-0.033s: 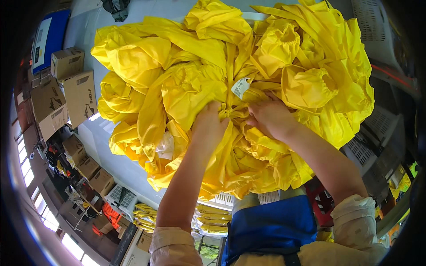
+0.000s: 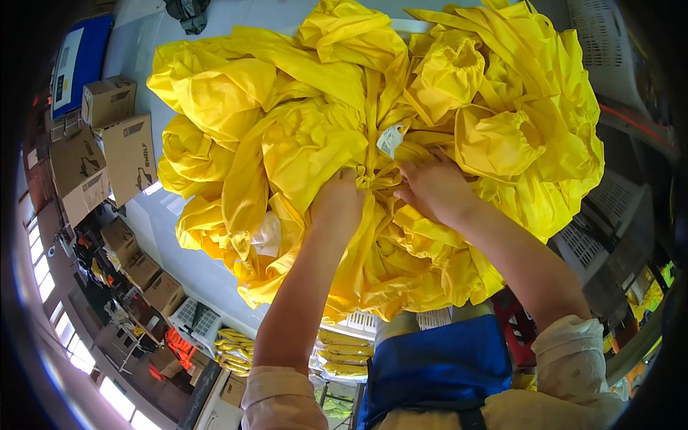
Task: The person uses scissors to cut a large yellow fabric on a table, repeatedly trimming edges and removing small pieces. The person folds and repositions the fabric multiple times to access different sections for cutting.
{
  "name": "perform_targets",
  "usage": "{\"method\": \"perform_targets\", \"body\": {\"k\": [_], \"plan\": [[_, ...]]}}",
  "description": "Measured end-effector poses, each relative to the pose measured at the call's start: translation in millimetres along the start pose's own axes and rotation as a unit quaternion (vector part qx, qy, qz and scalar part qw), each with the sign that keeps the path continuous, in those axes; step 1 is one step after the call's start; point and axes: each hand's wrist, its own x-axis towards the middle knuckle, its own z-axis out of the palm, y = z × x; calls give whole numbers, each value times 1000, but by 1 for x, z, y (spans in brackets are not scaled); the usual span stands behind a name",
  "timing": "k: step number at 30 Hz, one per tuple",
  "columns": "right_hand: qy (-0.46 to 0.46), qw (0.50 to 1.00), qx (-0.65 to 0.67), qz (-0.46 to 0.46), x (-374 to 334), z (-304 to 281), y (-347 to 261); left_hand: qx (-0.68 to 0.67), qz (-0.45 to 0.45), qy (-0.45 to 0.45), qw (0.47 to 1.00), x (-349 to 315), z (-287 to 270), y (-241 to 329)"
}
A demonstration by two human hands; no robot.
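A large bundle of bright yellow fabric garments (image 2: 308, 143) lies on a pale table, gathered at its middle by a yellow strip with a knot (image 2: 370, 182). My left hand (image 2: 340, 199) is closed on the fabric just left of the knot, its fingertips buried in the folds. To the right of the knot my right hand (image 2: 437, 190) has curled fingers gripping the gathered yellow cloth. A white label (image 2: 390, 140) sticks up just above the knot. Elasticated openings, one in a puffed piece (image 2: 498, 140), face up on the right side.
Grey-white tabletop (image 2: 161, 222) shows at the left. Cardboard boxes (image 2: 125, 161) stand beyond its left edge. White plastic crates (image 2: 602, 208) are at the right. Folded yellow packets (image 2: 344, 351) are stacked below the near edge, and a dark item (image 2: 190, 16) lies at the far edge.
My left hand has shifted very slightly, with its thumb now tucked closer against the fabric. My right hand moved a little left, and the white label has tilted.
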Motion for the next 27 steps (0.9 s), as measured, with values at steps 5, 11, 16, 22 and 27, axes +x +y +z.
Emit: {"method": "perform_targets", "body": {"k": [5, 11, 16, 22, 27], "plan": [[-46, 991, 74, 100, 1, -9, -11, -130, -65, -135, 980, 3, -30, 1], [110, 989, 88, 45, -8, -2, -16, -278, -105, -97, 950, -39, -31, 10], [140, 962, 228, 57, -2, 8, -44, -264, -62, -122, 955, -79, -35, 25], [5, 927, 363, 92, 5, 27, -25, -276, -37, -142, 950, -41, -54, 41], [137, 946, 294, -8, -9, 54, -33, -233, -91, -38, 967, 34, 13, 10]]}}
